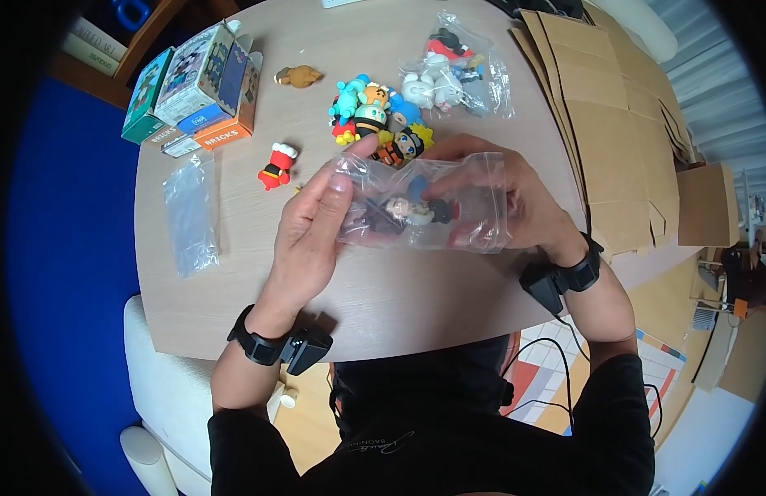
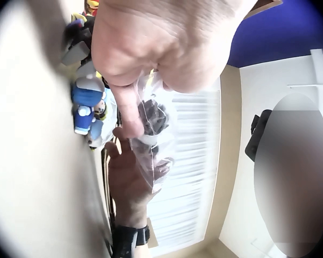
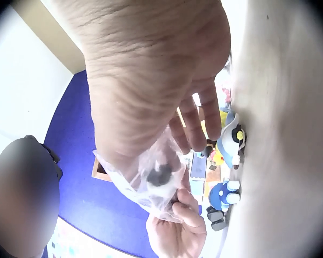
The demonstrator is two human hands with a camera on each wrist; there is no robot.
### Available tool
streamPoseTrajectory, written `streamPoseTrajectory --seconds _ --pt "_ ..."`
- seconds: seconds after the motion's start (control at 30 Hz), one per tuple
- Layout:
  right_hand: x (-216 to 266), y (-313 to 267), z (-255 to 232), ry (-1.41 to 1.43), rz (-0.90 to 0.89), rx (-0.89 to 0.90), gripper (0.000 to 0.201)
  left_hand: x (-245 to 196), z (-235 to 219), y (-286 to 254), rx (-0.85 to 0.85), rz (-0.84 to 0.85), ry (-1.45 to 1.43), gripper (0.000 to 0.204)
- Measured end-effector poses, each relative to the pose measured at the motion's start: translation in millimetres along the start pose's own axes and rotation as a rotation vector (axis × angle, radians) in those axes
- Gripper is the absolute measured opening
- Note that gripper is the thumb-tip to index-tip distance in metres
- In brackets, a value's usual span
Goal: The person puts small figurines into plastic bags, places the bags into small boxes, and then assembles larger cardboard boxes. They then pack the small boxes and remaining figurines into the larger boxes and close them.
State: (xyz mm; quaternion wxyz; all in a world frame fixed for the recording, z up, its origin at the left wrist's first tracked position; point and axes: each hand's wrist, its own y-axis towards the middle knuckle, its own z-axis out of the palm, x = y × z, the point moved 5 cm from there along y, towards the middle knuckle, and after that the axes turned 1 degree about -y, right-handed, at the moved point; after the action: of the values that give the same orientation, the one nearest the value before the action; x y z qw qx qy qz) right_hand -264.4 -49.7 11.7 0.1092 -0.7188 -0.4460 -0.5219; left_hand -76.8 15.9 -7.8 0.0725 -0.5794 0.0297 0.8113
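Note:
In the head view, a clear plastic bag (image 1: 479, 236) is held up over the near part of the table between both hands. Inside it lies a small toy figure (image 1: 416, 211) with a pale face and dark and blue parts. My left hand (image 1: 310, 227) pinches the bag's left end, thumb lying on the front. At the right end my right hand (image 1: 533, 198) grips the bag, with some fingers behind it showing through the plastic. Just beyond the bag sits a pile of colourful toy figures (image 1: 370, 116). In the right wrist view, the bag (image 3: 151, 180) hangs creased beside my outstretched fingers.
A flat clear bag (image 1: 191, 215) lies at the left. A red-and-white figure (image 1: 277, 167) and a brown figure (image 1: 298, 77) lie apart. Brick boxes (image 1: 197, 83) stand at the back left, a bag of figures (image 1: 457, 74) at the back right. Cardboard sheets (image 1: 614, 124) line the right side.

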Motion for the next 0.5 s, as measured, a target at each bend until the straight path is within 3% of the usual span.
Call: streamPoseTrajectory --seconds 0.07,0.17,0.27,0.37,0.5 --pt "-7 -2 1 0.008 -0.016 -0.005 0.035 -1 1 -2 -0.007 -0.050 -0.010 0.047" --pt "-10 -3 2 0.036 0.101 0.021 0.037 0 1 -2 -0.010 -0.029 -0.024 0.047" --pt "-12 -4 4 0.014 0.107 0.029 0.037 -3 -1 -1 -0.017 0.007 -0.076 0.047" --pt "-3 1 -1 -0.085 -0.091 -0.064 0.026 -2 -4 -1 -0.037 -0.002 -0.104 0.047" --pt "0 2 -13 -0.127 -0.138 -0.171 0.028 -17 -26 2 -0.239 0.107 -0.021 0.051"
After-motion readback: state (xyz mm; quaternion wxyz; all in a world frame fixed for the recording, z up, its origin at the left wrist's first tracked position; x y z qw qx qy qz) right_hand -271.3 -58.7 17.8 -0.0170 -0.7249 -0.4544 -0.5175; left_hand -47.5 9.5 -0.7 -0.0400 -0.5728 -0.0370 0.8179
